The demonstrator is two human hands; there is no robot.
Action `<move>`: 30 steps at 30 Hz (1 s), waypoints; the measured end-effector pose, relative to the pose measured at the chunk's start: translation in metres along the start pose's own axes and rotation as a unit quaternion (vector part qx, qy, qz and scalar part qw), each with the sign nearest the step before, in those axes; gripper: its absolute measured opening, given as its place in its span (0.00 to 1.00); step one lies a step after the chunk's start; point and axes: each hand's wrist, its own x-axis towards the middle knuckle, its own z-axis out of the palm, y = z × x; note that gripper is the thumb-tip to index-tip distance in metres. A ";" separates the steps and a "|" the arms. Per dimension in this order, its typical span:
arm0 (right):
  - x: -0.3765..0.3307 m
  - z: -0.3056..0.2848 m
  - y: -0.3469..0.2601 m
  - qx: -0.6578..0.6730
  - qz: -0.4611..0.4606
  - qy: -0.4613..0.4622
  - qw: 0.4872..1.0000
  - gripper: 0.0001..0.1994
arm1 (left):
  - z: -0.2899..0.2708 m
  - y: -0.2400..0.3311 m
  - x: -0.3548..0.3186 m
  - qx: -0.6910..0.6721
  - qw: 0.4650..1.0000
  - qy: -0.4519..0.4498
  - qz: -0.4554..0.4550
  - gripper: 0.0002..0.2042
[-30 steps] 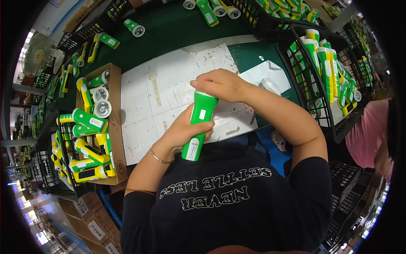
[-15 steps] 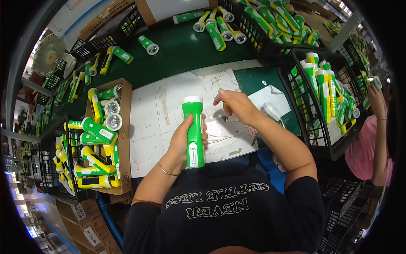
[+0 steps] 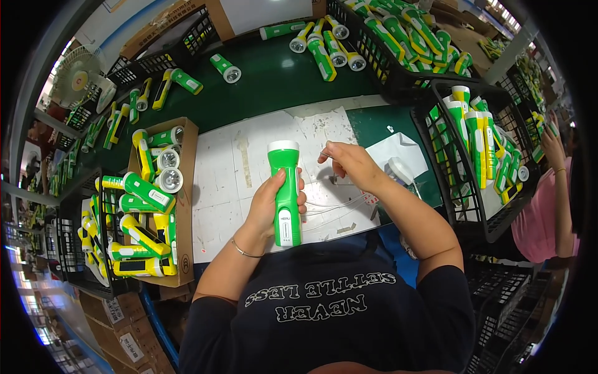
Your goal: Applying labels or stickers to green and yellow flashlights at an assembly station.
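Observation:
A green flashlight (image 3: 286,196) with a white head stands nearly lengthwise in front of me, its head pointing away. My left hand (image 3: 272,198) is wrapped around its body, thumb on top and fingertips showing along the right side. To the right of the flashlight, my right hand (image 3: 352,163) hovers over the white work sheet (image 3: 218,181). Its fingers are bent but somewhat apart, and I see nothing between them. A white round part (image 3: 399,168) lies by the right wrist, on a piece of white paper (image 3: 405,147).
On the left, a cardboard box (image 3: 187,206) holds several green and yellow flashlights. Black crates (image 3: 473,218) of flashlights stand at the right and far right. More flashlights (image 3: 324,53) lie across the green tabletop. A co-worker's arm (image 3: 559,187) shows at the right edge.
My right hand has shifted slightly to the right and turned a little. The left hand keeps the flashlight in the same place. The view has moved slightly.

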 end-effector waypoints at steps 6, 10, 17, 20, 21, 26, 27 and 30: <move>0.000 0.001 -0.003 -0.002 -0.011 -0.006 1.000 0.25 | 0.000 0.003 -0.005 0.006 1.000 0.002 -0.005 0.18; -0.002 0.002 -0.004 -0.007 -0.011 -0.004 1.000 0.24 | 0.001 0.003 -0.009 0.029 0.999 -0.008 -0.012 0.19; -0.003 0.000 -0.004 -0.001 -0.011 -0.015 1.000 0.21 | 0.000 0.001 -0.012 0.108 0.994 0.019 0.018 0.17; -0.005 -0.004 -0.022 -0.038 -0.033 -0.067 0.996 0.20 | 0.003 0.013 -0.014 0.450 0.888 0.001 0.091 0.17; -0.006 -0.004 -0.028 -0.082 -0.061 -0.099 0.990 0.22 | 0.009 0.017 -0.015 0.585 0.793 -0.009 0.172 0.18; -0.008 -0.006 -0.032 -0.086 -0.021 -0.153 0.984 0.31 | 0.013 0.034 -0.024 0.774 0.596 -0.026 0.212 0.23; -0.009 -0.006 -0.026 -0.056 -0.038 -0.134 0.989 0.31 | 0.007 0.039 -0.027 0.787 0.582 -0.022 0.204 0.21; -0.012 -0.016 -0.021 -0.038 -0.030 -0.114 0.992 0.33 | -0.001 0.060 -0.042 0.832 0.541 0.005 0.120 0.16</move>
